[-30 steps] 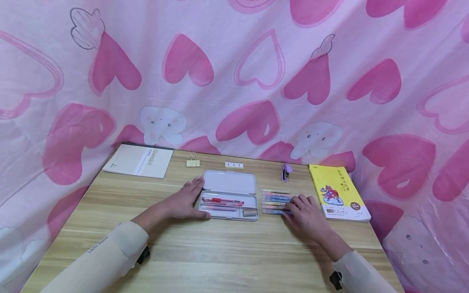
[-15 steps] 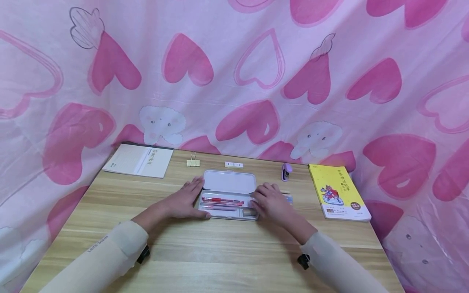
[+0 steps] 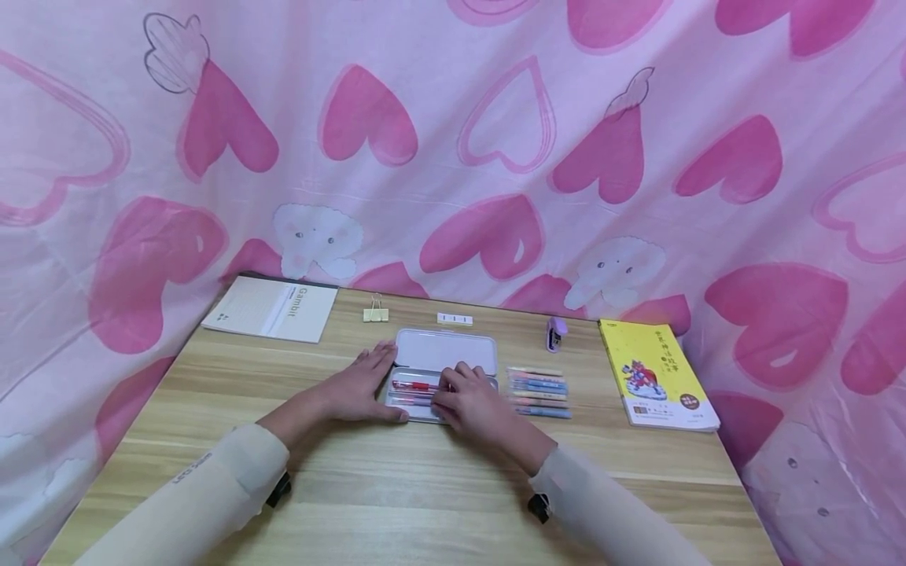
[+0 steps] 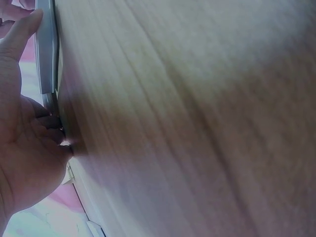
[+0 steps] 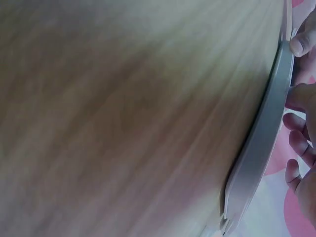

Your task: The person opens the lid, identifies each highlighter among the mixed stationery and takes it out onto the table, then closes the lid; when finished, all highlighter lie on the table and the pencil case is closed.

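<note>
An open pencil case (image 3: pixel 447 355) lies in the middle of the table, its lid tipped back. A red pen (image 3: pixel 414 386) and a purple pen (image 3: pixel 416 401) lie in its tray. My left hand (image 3: pixel 357 387) rests against the left end, fingers extended along the lid side, thumb at the near corner. In the left wrist view the thumb (image 4: pixel 30 24) touches the case wall. My right hand (image 3: pixel 473 402) is over the tray's right half, fingertips down on the pens; it covers their right ends. Whether it pinches one is hidden, also in the right wrist view.
A row of several pens (image 3: pixel 539 385) lies right of the case. Behind stand a binder clip (image 3: pixel 376 315), a small white block (image 3: pixel 454 320) and a purple stapler (image 3: pixel 555 334). A notepad (image 3: pixel 272 308) lies at back left, a yellow book (image 3: pixel 654 369) at right.
My right hand has moved left from the row of pens, across the case's right edge, to the pens in the tray. The left hand has stayed at the case.
</note>
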Tool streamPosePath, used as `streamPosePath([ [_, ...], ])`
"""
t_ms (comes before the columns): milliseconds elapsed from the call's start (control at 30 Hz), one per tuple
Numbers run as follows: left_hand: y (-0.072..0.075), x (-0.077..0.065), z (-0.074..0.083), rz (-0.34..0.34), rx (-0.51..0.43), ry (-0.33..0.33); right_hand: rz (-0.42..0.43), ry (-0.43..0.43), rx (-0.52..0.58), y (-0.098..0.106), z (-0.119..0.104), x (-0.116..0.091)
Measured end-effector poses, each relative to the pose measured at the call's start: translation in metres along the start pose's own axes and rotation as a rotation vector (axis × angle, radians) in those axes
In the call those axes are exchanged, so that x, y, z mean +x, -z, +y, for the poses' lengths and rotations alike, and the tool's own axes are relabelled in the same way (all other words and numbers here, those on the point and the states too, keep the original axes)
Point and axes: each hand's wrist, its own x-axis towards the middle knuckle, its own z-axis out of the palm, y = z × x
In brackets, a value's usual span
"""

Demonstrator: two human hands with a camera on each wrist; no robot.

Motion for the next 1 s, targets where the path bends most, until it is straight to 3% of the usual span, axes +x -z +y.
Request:
streamPosePath([
  [267, 0.001, 0.000, 0.001, -0.008, 0.014, 0.008, -0.029, -0.019, 0.003, 0.000, -0.008, 0.003],
  [667, 0.001, 0.000, 0.001, -0.001, 0.006, -0.001, -0.132, -0.059, -0.099, 0.000, -0.019, 0.016],
  [1000, 0.002, 0.000, 0.002, -0.017, -0.001, 0.015, -0.159, -0.076, -0.092, 0.001, -0.020, 0.027],
])
